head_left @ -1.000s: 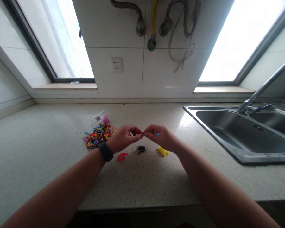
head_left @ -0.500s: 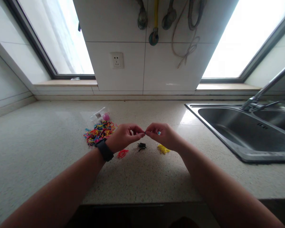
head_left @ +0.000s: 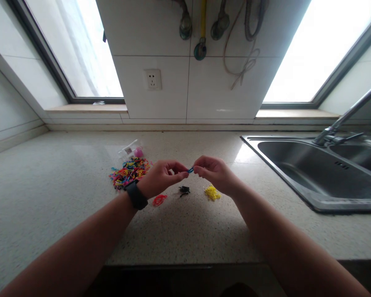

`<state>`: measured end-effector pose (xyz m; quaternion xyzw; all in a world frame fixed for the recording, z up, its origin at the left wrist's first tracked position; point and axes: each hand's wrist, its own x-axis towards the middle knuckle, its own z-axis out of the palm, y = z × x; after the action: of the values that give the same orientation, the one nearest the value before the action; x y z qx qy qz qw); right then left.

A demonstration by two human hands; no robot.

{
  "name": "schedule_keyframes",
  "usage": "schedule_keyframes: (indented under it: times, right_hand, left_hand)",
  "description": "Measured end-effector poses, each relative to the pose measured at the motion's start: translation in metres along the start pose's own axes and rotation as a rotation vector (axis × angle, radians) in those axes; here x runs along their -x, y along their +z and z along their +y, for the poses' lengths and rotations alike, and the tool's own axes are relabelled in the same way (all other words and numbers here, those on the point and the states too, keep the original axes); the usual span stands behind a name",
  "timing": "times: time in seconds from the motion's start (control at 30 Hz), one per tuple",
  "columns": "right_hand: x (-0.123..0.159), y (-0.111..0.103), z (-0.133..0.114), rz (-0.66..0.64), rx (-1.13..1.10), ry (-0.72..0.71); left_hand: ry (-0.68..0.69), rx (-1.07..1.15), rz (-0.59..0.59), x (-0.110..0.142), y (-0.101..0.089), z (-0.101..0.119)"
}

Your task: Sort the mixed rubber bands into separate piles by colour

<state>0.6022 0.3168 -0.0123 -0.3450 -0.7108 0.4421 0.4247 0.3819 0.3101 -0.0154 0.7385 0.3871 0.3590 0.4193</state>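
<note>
My left hand [head_left: 161, 178] and my right hand [head_left: 214, 173] meet above the countertop [head_left: 49, 198], both pinched on a small blue rubber band [head_left: 190, 169] stretched between their fingertips. A black watch sits on my left wrist. Below the hands lie three little sorted heaps: red bands [head_left: 159, 200], black bands [head_left: 183, 190] and yellow bands [head_left: 212, 192]. A mixed pile of coloured bands [head_left: 128, 172] lies just left of my left hand.
A clear packet with a pink piece [head_left: 131, 150] lies behind the mixed pile. A steel sink [head_left: 321, 175] with a tap [head_left: 343, 119] fills the right side. The tiled wall carries a socket [head_left: 152, 79] and hanging hoses; windows flank it.
My hands have drawn slightly apart and the blue band now shows between the fingertips. The view shifted a little downward earlier.
</note>
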Motion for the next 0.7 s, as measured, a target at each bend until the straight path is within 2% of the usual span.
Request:
schedule_keyframes:
  times: [0.33, 0.7]
  right_hand:
    - [0.0023, -0.0008, -0.0035, -0.017, -0.016, -0.006]
    - [0.0039, -0.0022, -0.0057, -0.047, -0.024, -0.022]
  left_hand:
    - [0.005, 0.147, 0.002, -0.0001, -0.0002, 0.0037]
    - [0.022, 0.196, 0.019, 0.0012, -0.0001, 0.0097]
